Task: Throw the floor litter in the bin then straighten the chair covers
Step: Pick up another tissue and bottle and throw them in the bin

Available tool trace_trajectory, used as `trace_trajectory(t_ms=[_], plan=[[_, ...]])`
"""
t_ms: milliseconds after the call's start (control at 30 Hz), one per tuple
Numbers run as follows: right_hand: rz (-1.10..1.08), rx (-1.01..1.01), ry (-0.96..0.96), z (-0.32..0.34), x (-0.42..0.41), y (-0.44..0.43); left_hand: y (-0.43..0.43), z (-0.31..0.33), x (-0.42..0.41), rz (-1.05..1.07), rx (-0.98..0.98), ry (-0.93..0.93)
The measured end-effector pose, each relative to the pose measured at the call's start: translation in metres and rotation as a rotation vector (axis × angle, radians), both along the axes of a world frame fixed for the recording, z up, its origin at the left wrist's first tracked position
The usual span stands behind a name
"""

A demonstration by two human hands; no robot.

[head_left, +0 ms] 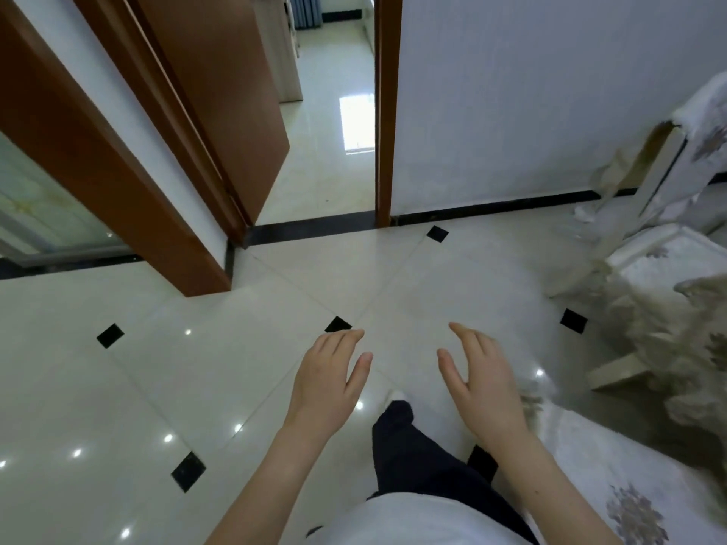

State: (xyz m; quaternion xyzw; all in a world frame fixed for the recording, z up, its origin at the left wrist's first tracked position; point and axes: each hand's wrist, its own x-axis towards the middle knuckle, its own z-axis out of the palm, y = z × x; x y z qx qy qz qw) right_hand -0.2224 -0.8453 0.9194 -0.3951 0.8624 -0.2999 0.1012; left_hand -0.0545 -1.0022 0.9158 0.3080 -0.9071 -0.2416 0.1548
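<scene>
A person looks down at a pale tiled floor [157, 367], both bare hands held out in front, palms down. The left hand [330, 371] and right hand [478, 381] hold nothing; the fingers [346, 338] of each lie loose and slightly spread, near each other but not touching.

No litter and no bin can be seen anywhere around the fingers. Beyond the fingertips are a white wall and an open doorway with a brown door [220, 92].

The covers [676, 257], pale cloth with a flower print, lie on white chairs [665, 179] to the right of the right fingers; another covered surface [590, 466] sits near the right forearm.

With empty hands, the person seems to be between steps. Next comes either finding litter or turning right to grasp and smooth a cover.

The chairs are blurred and cut off by the right edge, so how the cloth sits is hard to judge.
</scene>
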Motion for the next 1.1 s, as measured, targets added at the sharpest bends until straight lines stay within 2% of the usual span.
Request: trace_trajectory(t_ms=[333,533,700,867,1100], plan=[[-0.048,-0.005,0.051,0.037,-0.189,-0.167,-0.184,0.046,-0.202,-0.074,-0.042,0.023],[-0.165,0.020,0.023,0.019,-0.268,-0.246,-0.276,0.029,-0.303,-0.156,-0.026,-0.001],[-0.296,0.039,-0.013,0.003,-0.333,-0.324,-0.369,0.009,-0.391,-0.312,-0.032,-0.042],[-0.460,0.040,0.024,0.019,-0.402,-0.388,-0.453,0.030,-0.495,-0.536,-0.052,-0.012],[-0.692,0.025,0.073,0.039,-0.496,-0.423,-0.510,0.046,-0.643,-0.739,-0.059,0.047]])
